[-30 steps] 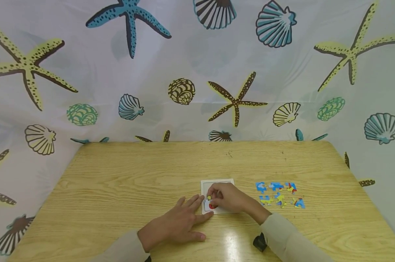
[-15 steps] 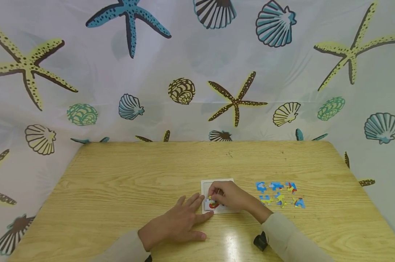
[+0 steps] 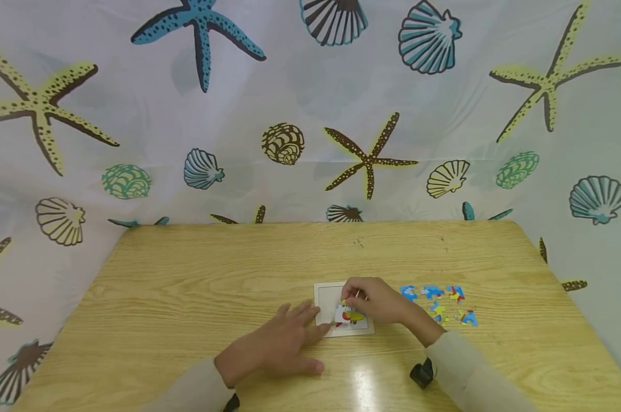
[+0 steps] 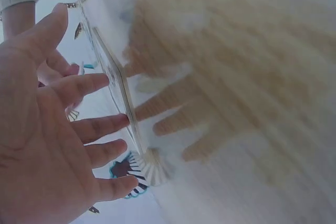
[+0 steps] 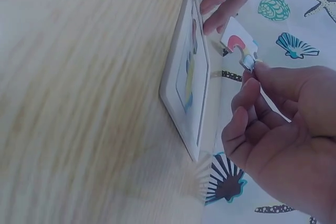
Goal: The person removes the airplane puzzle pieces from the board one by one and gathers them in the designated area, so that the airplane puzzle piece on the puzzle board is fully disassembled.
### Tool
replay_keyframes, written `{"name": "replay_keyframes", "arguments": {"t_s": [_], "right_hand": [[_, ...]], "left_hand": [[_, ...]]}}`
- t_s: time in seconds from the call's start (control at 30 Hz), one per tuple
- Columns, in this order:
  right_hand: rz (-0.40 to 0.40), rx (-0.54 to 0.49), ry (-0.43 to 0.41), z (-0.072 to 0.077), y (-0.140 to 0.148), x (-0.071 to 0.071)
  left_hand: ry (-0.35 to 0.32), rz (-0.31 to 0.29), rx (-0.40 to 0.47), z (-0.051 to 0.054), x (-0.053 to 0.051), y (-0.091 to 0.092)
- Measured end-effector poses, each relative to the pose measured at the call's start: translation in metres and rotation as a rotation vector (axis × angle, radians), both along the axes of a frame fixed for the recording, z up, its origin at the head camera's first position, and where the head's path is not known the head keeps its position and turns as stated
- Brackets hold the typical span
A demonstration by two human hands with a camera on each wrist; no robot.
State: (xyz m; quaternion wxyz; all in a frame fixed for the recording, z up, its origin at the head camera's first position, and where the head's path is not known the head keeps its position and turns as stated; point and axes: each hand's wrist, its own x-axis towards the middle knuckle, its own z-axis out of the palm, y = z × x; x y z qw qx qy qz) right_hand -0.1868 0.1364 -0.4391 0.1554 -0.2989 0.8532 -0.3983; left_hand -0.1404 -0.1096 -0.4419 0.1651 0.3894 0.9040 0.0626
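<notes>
My right hand (image 3: 377,300) pinches a jigsaw puzzle piece (image 5: 239,41) between thumb and fingertips. The piece is mostly white with red and yellow patches, and it is held tilted above the white puzzle tray (image 3: 331,284). Printed parts of a picture show in the tray's lower right, partly hidden by the piece and the fingers. My left hand (image 3: 277,343) lies with straight, spread fingers at the tray's left side. In the left wrist view, fingertips (image 4: 119,123) touch or nearly touch the tray's edge.
Several loose blue, yellow and red puzzle pieces (image 3: 433,292) lie in rows right of the tray, some partly hidden by the right arm. The wooden table (image 3: 213,263) ends at a shell-patterned cloth (image 3: 290,194). A black object (image 3: 422,373) sits by the right sleeve.
My right hand has lifted and moved right with the piece, uncovering the tray's left part. The left hand has barely shifted, and the head view has moved slightly.
</notes>
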Motion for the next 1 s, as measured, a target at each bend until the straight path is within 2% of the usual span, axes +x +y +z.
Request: {"name": "replay_keyframes", "arguments": {"t_s": [0.23,0.5,0.67,1.0], "right_hand": [[-0.009,0.000,-0.016,0.002,0.018,0.000],[-0.003,0.011,-0.034,0.006,0.039,0.003],[0.014,0.058,-0.070,0.015,0.053,0.006],[0.062,0.103,-0.150,0.028,0.078,0.008]], "left_hand": [[0.032,0.014,0.078,-0.005,-0.014,-0.006],[0.063,0.018,0.169,-0.006,-0.024,-0.010],[0.077,0.063,0.126,-0.007,-0.029,-0.008],[0.096,0.078,0.051,-0.005,-0.038,0.000]]}}
